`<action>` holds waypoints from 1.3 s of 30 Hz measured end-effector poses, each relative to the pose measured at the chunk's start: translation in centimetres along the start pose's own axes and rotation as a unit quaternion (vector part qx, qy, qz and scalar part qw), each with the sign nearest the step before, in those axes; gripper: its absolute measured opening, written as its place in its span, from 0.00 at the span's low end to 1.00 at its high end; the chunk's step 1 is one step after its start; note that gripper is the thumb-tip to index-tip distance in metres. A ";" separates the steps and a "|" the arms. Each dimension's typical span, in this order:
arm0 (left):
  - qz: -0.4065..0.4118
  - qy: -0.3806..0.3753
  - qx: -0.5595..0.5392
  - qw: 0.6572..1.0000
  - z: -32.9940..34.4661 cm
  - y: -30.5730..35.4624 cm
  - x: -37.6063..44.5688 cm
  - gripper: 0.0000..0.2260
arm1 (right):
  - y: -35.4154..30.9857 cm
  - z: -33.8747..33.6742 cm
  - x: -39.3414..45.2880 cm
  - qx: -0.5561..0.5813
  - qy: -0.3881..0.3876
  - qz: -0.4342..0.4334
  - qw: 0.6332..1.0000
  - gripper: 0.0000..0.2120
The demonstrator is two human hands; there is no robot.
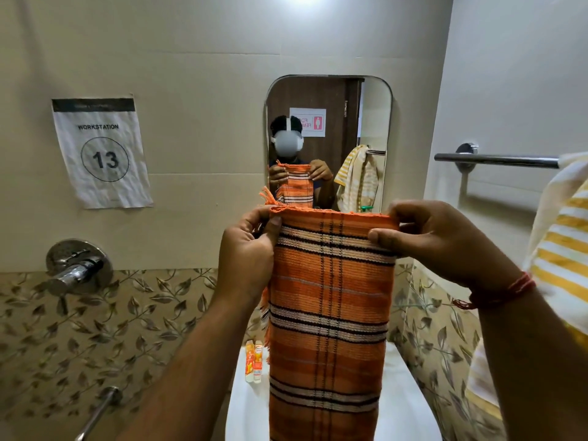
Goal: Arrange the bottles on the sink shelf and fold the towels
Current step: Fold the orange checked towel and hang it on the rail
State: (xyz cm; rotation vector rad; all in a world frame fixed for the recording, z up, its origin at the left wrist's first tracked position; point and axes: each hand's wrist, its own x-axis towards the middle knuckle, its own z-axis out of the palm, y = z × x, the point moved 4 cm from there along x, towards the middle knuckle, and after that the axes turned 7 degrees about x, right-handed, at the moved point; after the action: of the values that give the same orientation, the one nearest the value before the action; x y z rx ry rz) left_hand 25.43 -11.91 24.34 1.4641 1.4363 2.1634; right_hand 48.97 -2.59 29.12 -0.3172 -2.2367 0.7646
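**Orange towel mid-fold, bottles not confirmed**

Orange plaid woven towel (331, 313) is held up in front of the wall mirror (327, 100), hanging as a narrow doubled-looking strip below both hands and over the white sink (245, 412).

- Left hand (248, 259): top left corner is pinched between thumb and fingers; a frayed fringe sticks out just above it.
- Right hand (436, 240): top right corner is clamped, thumb in front, fingers behind the cloth.
- The top edge is stretched level between the two hands.

Progress, as judged:
- The towel appears folded lengthwise at least once; further folds and putting it down are still to be done.
- A yellow-and-white striped towel (560, 249) is seen to the right of the right hand, draped loosely, so it counts as unfolded. Its hanging point near the chrome wall rail (496, 160) is cut off.
- Two small orange-labelled bottles (254, 361) are seen below the left hand, standing upright side by side on the sink edge. No shelf can be made out, so the bottle step cannot be marked done.

Roughly: early to middle stage.
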 end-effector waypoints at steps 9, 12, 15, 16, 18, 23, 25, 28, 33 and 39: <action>0.005 -0.025 -0.052 0.998 0.7 2.1 2.8 0.07 | -0.6 -1.0 1.6 0.190 0.126 -0.039 0.973 0.12; -0.039 -0.123 -0.171 0.977 1.3 1.3 3.3 0.25 | -1.2 -1.2 2.7 0.183 0.211 -0.052 0.959 0.13; -0.124 -0.262 -0.112 0.951 2.5 -2.1 0.0 0.32 | -1.1 -1.7 3.4 0.173 0.246 -0.040 0.953 0.15; -0.149 -0.273 -0.096 0.946 2.8 -3.4 -1.0 0.30 | -0.8 -1.9 3.7 0.166 0.254 -0.029 0.952 0.15; -0.170 -0.242 -0.120 0.948 3.2 -4.5 -2.1 0.21 | 0.0 -2.0 3.8 0.168 0.279 0.001 0.945 0.15; -0.154 -0.179 -0.191 0.953 4.8 -1.7 -1.7 0.13 | 4.6 3.6 -1.8 0.477 0.064 0.097 0.871 0.30; -0.152 -0.153 -0.181 0.960 4.9 -1.0 -1.2 0.12 | 6.5 7.1 -5.7 0.543 0.026 0.146 0.827 0.27; -0.153 -0.106 -0.128 0.974 4.9 -0.5 -0.5 0.10 | 8.5 8.9 -7.7 0.516 0.103 0.185 0.830 0.27; -0.190 -0.275 -0.163 0.928 3.2 -2.3 -2.1 0.18 | 5.5 6.5 -5.3 0.482 0.195 0.178 0.836 0.20; -0.259 -0.330 -0.304 0.855 2.7 -5.3 -8.2 0.36 | 5.0 6.1 -3.7 0.485 0.216 0.264 0.805 0.19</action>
State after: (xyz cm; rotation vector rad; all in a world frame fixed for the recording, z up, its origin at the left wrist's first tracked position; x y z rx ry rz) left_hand 29.83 -12.30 15.20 1.1974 0.6844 1.3699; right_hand 47.18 -2.87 20.61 -0.5271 -1.0923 1.7991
